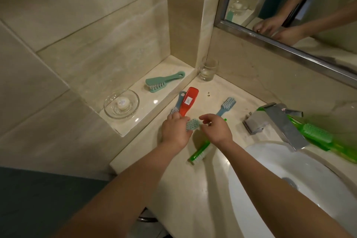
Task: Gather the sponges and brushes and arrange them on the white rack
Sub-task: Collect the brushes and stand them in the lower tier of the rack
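Observation:
My left hand (174,131) is shut on a grey-blue brush whose bristled head (192,124) sticks out toward my right hand (216,128). The right hand's bent fingers hover at that head with nothing visibly in them. Just beyond my left fingertips lie a red brush (188,101) and a blue-grey brush (178,102), side by side. A light blue brush (227,105) lies behind my right hand. One green brush (200,152) lies under my right wrist. A teal brush (164,82) rests on the raised ledge. Another green brush (316,133) lies behind the faucet. No white rack is in view.
A glass dish with a small soap (121,105) sits on the ledge (154,100), and a glass tumbler (208,69) stands in the corner. The metal faucet (278,121) and white sink (270,160) are at the right. A mirror (289,6) hangs above.

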A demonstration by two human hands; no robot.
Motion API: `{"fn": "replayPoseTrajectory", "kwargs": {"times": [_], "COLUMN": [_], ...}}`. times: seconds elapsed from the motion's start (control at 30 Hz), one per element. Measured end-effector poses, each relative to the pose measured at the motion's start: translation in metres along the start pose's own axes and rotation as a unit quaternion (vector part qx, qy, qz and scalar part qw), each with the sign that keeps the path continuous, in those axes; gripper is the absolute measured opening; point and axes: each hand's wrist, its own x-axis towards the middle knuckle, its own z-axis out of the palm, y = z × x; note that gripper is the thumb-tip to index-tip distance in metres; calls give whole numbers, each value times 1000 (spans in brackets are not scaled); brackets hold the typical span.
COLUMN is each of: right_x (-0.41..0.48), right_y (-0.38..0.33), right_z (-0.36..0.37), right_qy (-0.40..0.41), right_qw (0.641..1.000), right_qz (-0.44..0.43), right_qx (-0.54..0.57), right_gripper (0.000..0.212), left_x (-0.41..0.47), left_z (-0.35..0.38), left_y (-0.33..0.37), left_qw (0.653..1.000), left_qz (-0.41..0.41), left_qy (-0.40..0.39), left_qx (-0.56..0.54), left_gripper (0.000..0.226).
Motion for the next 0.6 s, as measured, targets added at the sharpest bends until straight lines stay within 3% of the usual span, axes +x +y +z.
{"fn": "replayPoseTrajectory", "kwargs": {"times": [0.13,0.3,0.6], "right_x": [14,24,31], "right_y": [3,1,-14], "right_z": [5,11,12], "right_qy": [17,60,121], "right_qw": [1000,997,987], "right_qz": [-2,-13,-22], "right_qx": [5,40,105], "right_gripper": [23,21,22], "left_x": [11,14,17], "left_z": [12,20,10], "left_y": [-5,-9,-7], "left_qw": [998,999,997], "left_qz": [16,20,57], "left_qy": [-12,23,-11], "left_qx": [52,12,49], "left_gripper": [53,41,37]}}
